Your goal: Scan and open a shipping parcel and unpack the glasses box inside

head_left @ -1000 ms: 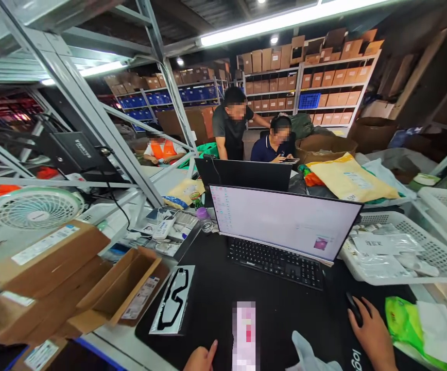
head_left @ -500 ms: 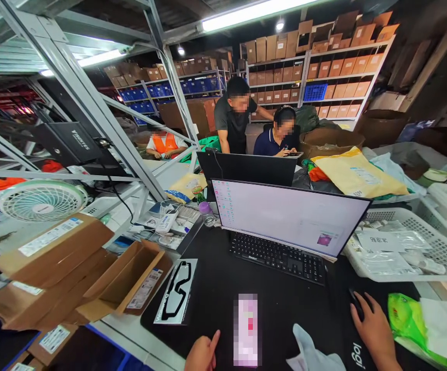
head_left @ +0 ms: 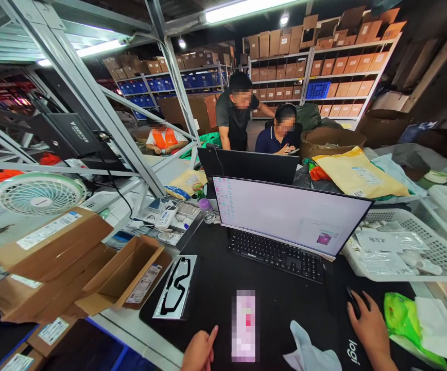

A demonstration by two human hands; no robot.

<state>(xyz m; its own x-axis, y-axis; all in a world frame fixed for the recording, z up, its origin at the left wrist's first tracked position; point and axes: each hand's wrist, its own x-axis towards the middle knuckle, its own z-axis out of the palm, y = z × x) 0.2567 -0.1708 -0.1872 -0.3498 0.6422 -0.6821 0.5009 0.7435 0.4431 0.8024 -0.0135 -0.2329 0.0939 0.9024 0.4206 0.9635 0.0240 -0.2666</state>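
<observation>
My right hand rests over a black computer mouse on the right of the dark desk mat, its fingers curved over it. At the lower edge of the head view my left hand lies on the mat, holding nothing. One of its fingers stretches forward, and the rest are partly hidden. Beside it lies a pink-screened phone-shaped object, blurred out. Between that object and my right hand sits a crumpled pale grey cloth. A monitor with a mostly white screen stands behind a black keyboard.
Open cardboard boxes and a fan stand left. A card with a black outline lies on the mat. On the right are a white basket and a green packet. Several people are beyond the monitors.
The whole view has shifted slightly. Both hands keep their places, the right one still on the mouse. Beyond the monitors, the seated person's hand-held device sits at a slightly different angle.
</observation>
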